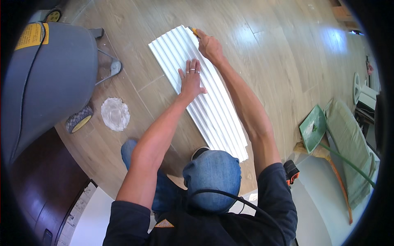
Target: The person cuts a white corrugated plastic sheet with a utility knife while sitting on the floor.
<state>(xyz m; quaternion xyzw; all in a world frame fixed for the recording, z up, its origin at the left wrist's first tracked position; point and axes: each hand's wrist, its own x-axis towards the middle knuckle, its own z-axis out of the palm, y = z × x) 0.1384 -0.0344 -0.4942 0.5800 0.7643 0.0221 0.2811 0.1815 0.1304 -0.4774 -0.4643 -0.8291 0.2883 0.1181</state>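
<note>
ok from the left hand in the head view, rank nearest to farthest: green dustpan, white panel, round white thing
1. White panel: directly under the left hand.
2. Round white thing: off to its left.
3. Green dustpan: well over to its right.

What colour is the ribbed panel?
The ribbed panel is white, seen best in the head view.

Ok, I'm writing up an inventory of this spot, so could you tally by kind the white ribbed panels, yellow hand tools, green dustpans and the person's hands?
White ribbed panel: 1, counted as one piece
Yellow hand tool: 1, partly hidden
Green dustpan: 1
Hands: 2, left hand and right hand
Total: 5
</note>
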